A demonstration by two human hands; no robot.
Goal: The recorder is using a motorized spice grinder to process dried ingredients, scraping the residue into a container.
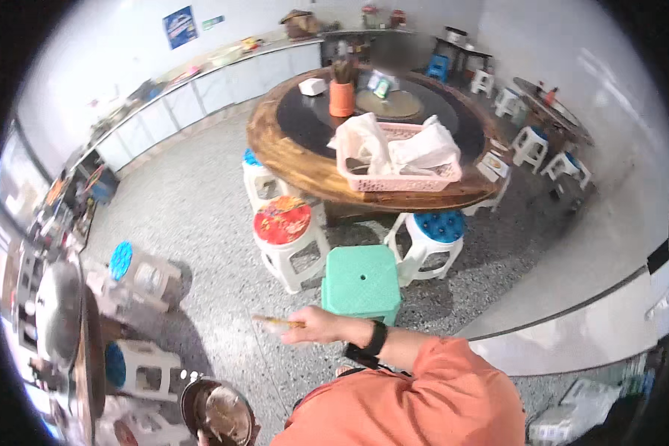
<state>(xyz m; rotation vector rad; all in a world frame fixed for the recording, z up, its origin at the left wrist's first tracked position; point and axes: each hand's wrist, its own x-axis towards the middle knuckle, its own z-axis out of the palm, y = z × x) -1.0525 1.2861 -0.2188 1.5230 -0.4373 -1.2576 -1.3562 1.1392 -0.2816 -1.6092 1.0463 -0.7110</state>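
My right hand [311, 325], with a dark band on its wrist, is closed around thin yellowish sticks that look like chopsticks [279, 321]. It reaches out in front of the green plastic stool [363, 279]. At the bottom edge, only a thumb and a bit of my left hand [203, 438] show at the rim of a dark round bowl [188, 406]. Something pale brown [227, 415] lies in the bowl; what it is cannot be told. The bowl is below and to the left of my right hand, apart from it.
Ahead stands a round wooden table [290, 159] with a pink plastic basket [404, 183] holding white bags, and an orange utensil holder [342, 100]. White stools with red [283, 226] and blue [439, 226] seats stand before it. At left are more stools and a table edge [83, 357].
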